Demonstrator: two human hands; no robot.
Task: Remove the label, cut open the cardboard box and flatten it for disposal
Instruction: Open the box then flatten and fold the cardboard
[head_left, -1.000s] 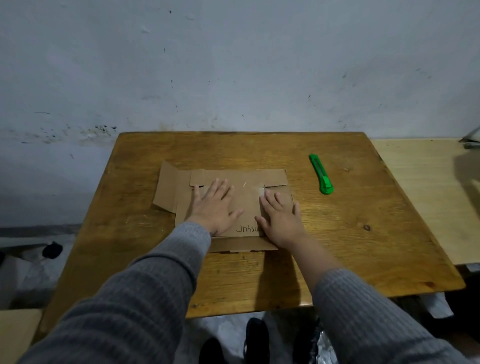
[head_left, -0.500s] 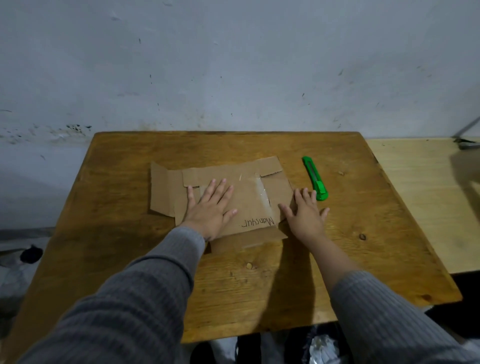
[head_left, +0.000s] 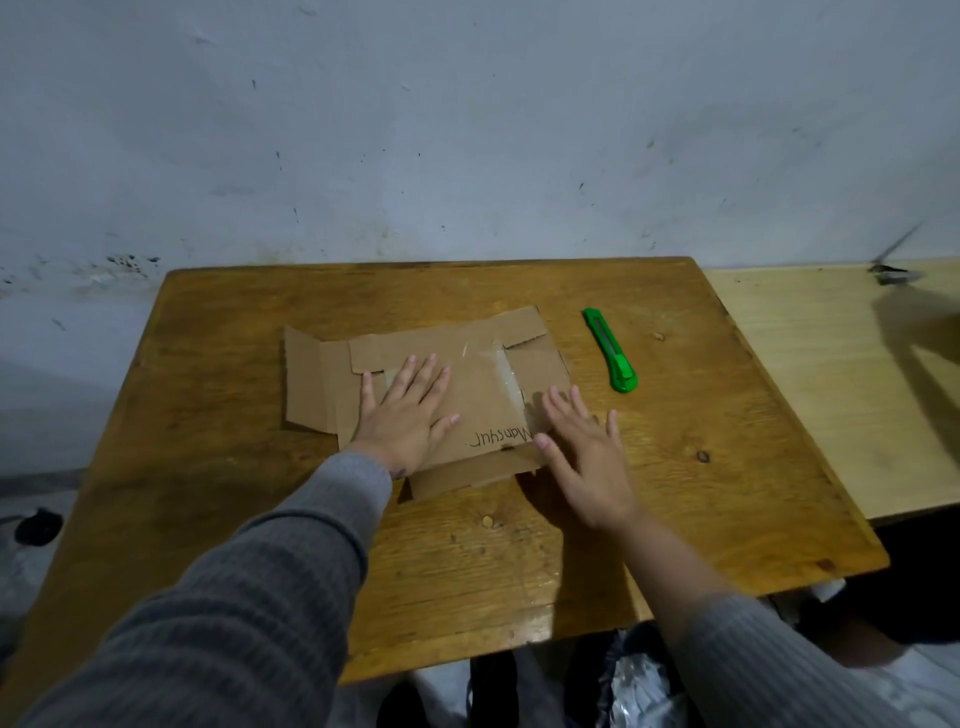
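The brown cardboard box (head_left: 483, 384) lies flattened on the wooden table (head_left: 675, 499), flaps spread out, with handwritten black letters near its front edge. My left hand (head_left: 408, 410) presses flat on its left-middle part, fingers spread. My right hand (head_left: 587, 457) is spread open at the box's front right corner, half over the table; whether it touches the cardboard I cannot tell. A green box cutter (head_left: 610, 357) lies on the table to the right of the box, apart from both hands.
A grey stained wall stands right behind the table. A lighter wooden surface (head_left: 841, 384) adjoins the table on the right, with a small dark metal object (head_left: 891, 274) at its back. Crumpled wrapping and dark things lie on the floor below the front edge.
My right hand has slid off the middle of the box to its front right corner. The far right flap has sprung up slightly. The left hand stayed pressed on the cardboard.
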